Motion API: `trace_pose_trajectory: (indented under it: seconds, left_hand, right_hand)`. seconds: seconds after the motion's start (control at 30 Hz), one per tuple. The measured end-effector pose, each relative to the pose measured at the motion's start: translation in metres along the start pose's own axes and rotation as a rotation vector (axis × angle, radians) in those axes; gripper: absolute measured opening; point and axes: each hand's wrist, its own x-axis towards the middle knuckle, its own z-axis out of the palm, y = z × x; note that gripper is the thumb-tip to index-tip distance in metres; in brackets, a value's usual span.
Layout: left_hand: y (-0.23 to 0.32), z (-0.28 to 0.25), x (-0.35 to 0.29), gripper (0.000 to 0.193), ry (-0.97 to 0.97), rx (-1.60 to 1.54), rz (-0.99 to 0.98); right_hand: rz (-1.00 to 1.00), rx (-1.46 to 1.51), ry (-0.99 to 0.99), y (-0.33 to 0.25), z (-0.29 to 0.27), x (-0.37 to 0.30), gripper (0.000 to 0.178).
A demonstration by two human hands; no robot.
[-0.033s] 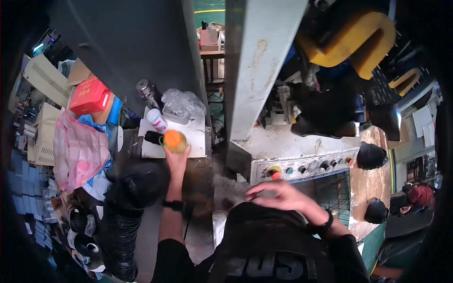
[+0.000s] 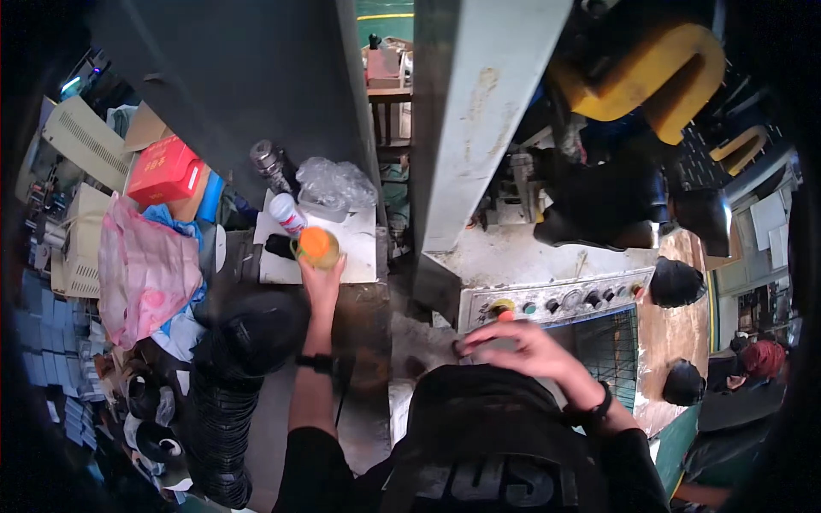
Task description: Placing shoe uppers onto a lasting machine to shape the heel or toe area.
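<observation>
My left hand (image 2: 322, 278) is closed around a yellow-green bottle with an orange lid (image 2: 316, 244), by the front edge of a white board (image 2: 355, 265). Just behind the bottle stands a white container with red markings (image 2: 287, 214), and a small black object (image 2: 279, 245) lies to its left. My right hand (image 2: 526, 352) hovers in front of my body below the machine's control panel (image 2: 560, 299). Its fingers are loosely curved and apart, with nothing visible between them. A black band circles each wrist.
Left of my arm rises a tall stack of black, rounded pieces (image 2: 227, 419). Crumpled clear plastic (image 2: 335, 184) and a dark flask (image 2: 272, 165) sit at the board's back. A pink bag (image 2: 145, 265) lies far left. Two black pieces (image 2: 684, 382) rest on the wooden surface at right.
My right hand has shifted slightly to the right. The whole view has moved a little; the left hand keeps its hold on the bottle.
</observation>
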Motion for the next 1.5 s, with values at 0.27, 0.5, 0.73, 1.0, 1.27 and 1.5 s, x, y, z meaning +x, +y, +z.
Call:
trace_pose_trajectory:
  seconds: [0.27, 0.5, 0.73, 1.0, 1.27, 1.5]
  left_hand:
    - [-0.054, 0.034, 0.045, 0.083, 0.110, -0.123, 0.027]
    - [-0.062, 0.016, 0.052, 0.092, 0.038, 0.027, 0.061]
    - [-0.028, 0.004, -0.013, 0.056, 0.056, -0.005, 0.179]
    - [-0.026, 0.018, -0.143, 0.018, -0.370, -0.164, 0.103]
    - [0.082, 0.056, -0.232, 0.017, -0.865, -0.258, 0.057]
    - [0.239, 0.138, -0.313, 0.014, -1.165, -0.314, 0.442]
  right_hand:
    - [0.166, 0.097, 0.661, 0.011, -0.048, -0.050, 0.017]
    - [-0.173, 0.293, 1.246, -0.008, -0.089, -0.064, 0.017]
    - [-0.201, 0.035, 1.169, -0.024, -0.122, -0.055, 0.028]
    - [-0.284, -0.622, 1.328, -0.031, -0.161, -0.042, 0.015]
    - [-0.451, -0.757, 1.478, -0.065, -0.117, -0.146, 0.015]
    - [-0.022, -0.751, 1.349, 0.005, -0.129, -0.322, 0.012]
